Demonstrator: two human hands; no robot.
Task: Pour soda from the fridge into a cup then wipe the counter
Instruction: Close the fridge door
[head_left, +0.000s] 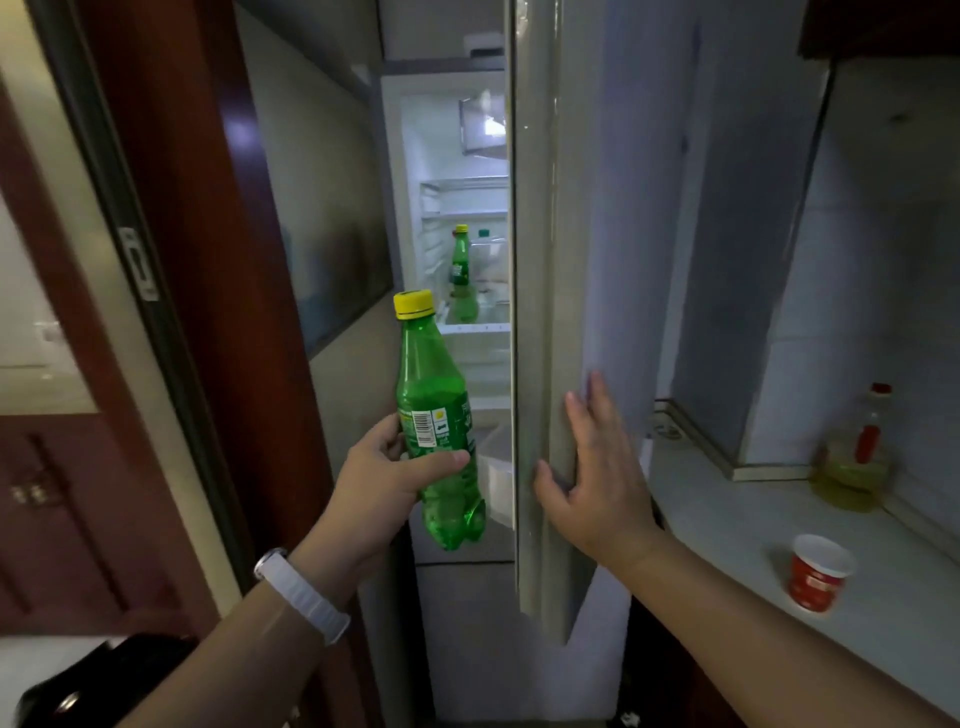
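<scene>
L hand (384, 467) was clamped on the bottle (436, 410), thumb across the label, fingers round the back, at the lower-mid body. The bottle was about upright, outside the fridge, with its yellow cap (413, 304) above the hand. R hand (592, 467) lay flat on the door (540, 260) edge, fingers straight and spread, gripping nothing, thumb on the door's narrow face. The door stood part open. A 2nd bottle (460, 260) stood on a shelf beyond the L hand. The cup (818, 571) sat on the counter (727, 519), right of the R hand and well apart from it.

Handling, my guess: the bottle looked mostly full, so fairly heavy for one hand. Thin plastic gives under a squeeze, and it's prob. cold and maybe damp, so slippery. The label band seemed the best hold. The cap needs the other hand to twist; grip the body firmly w/o crushing, and don't shake it. The cup looked light and could tip during the pour, so steady it.
</scene>
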